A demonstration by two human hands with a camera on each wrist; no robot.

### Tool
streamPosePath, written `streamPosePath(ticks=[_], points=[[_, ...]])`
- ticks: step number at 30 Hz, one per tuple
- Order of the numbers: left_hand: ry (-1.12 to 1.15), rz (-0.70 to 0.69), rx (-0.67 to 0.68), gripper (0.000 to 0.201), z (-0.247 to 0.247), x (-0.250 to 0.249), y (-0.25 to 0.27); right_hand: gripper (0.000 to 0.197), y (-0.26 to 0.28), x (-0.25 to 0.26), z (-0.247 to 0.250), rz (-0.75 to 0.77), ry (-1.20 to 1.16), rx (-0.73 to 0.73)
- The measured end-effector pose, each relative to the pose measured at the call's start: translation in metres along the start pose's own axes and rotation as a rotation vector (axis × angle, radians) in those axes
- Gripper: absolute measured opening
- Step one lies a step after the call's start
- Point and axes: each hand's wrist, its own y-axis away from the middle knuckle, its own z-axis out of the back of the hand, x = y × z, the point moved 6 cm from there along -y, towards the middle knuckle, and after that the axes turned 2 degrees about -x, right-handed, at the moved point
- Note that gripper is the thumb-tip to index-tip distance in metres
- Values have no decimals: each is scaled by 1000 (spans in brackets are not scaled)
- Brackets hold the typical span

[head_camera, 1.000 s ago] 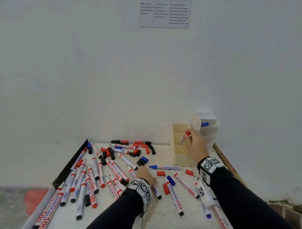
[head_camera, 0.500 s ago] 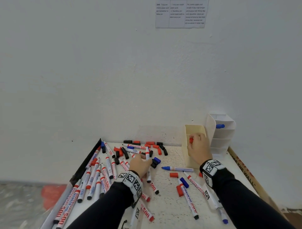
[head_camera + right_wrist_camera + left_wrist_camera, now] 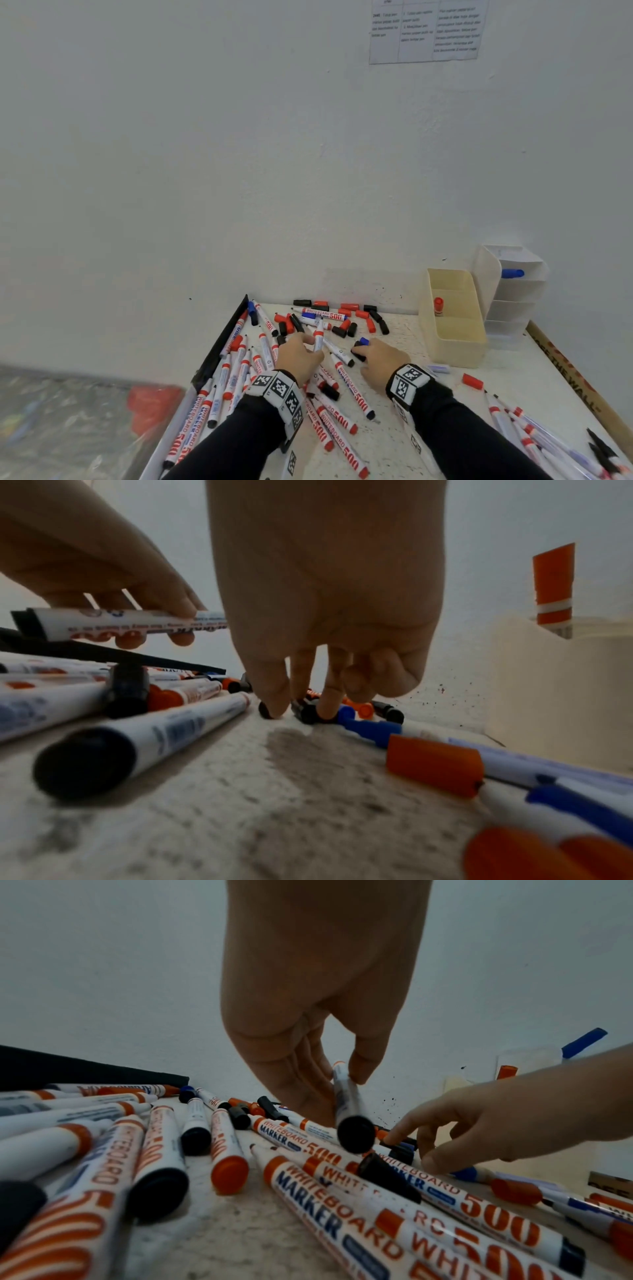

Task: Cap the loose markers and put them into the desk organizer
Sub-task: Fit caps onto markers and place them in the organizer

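My left hand [image 3: 313,344] grips an uncapped white marker [image 3: 318,334] with a black end [image 3: 354,1134], lifted off the table and tilted. Just to its right, my right hand [image 3: 359,354] reaches down onto a cluster of loose caps. Its thumb and forefinger pinch a black cap [image 3: 306,711] that lies on the table. A blue cap [image 3: 371,727] lies beside that one. The cream organizer [image 3: 455,346] at the back right holds one red-capped marker [image 3: 438,306]. The white tiered organizer [image 3: 513,308] behind it holds a blue-capped marker [image 3: 512,273].
Several uncapped markers [image 3: 236,373] lie along the table's left side, more at the front [image 3: 342,425] and front right [image 3: 534,435]. Loose red and black caps [image 3: 359,317] are strewn near the wall. A black strip [image 3: 222,342] edges the table's left side.
My right hand left the cream organizer, with the red-capped marker staying inside, and came down left onto the caps. My left hand picked a marker up off the table.
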Motion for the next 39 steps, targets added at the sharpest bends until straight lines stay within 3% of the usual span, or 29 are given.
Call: streamPosePath(ticks=[6, 11, 16, 21, 25, 29, 39], points=[[25, -42, -15, 32, -2, -1, 0, 8, 0, 0, -3, -62, 24, -91], [48, -42, -22, 31, -3, 0, 1, 35, -1, -4, -1, -68, 0, -151], [33, -28, -3, 28, -5, 2, 0, 30, -2, -4, -3, -60, 43, -134], [-26, -55, 8, 27, -8, 0, 0, 33, 6, -8, 20, -44, -233, -364], [-62, -78, 39, 29, -15, -4, 3, 23, 15, -15, 44, -11, -665, -502], [-61, -106, 68, 27, -24, -10, 9, 22, 24, -20, 49, -5, -869, -432], [-132, -201, 122, 34, -44, -28, 23, 31, 41, -33, 45, 81, -859, -275]])
